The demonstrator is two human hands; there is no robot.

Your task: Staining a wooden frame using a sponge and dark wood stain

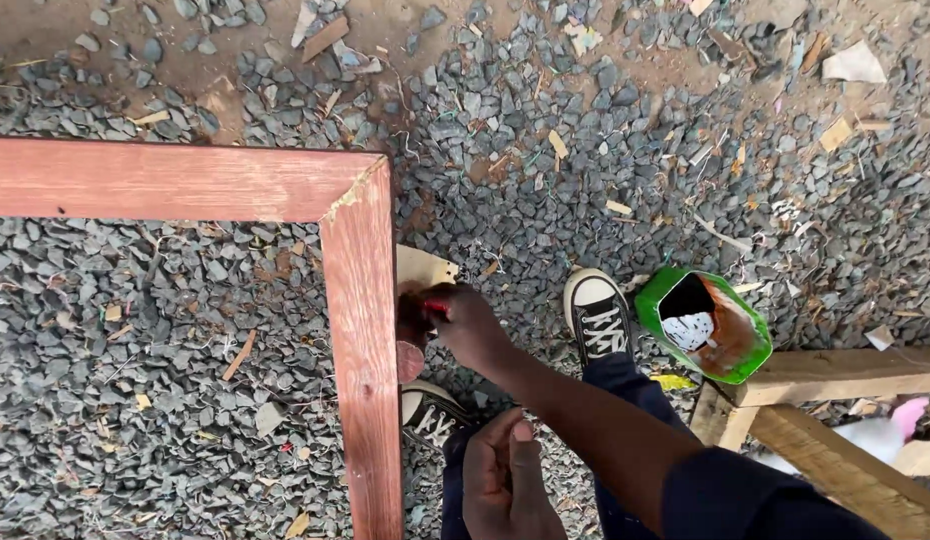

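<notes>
A wooden frame (360, 300) stained reddish brown stands in front of me, with one corner at the top. My right hand (470, 328) reaches across to the outer edge of its upright piece. It grips a small red-handled tool (435, 307), probably a brush, pressed against that edge. My left hand (505, 480) is low in the view near my knees, its fingers curled closed and the thumb up, with nothing visible in it. A cut-open green container (705, 325) with brown stain inside sits to the right of my right hand.
Grey gravel (545, 180) strewn with wood chips covers the ground. My black-and-white sneakers (597, 315) stand beside the frame. Pale timber beams (835, 375) lie at the lower right, under the green container. A pale wood offcut (425, 268) lies by the frame.
</notes>
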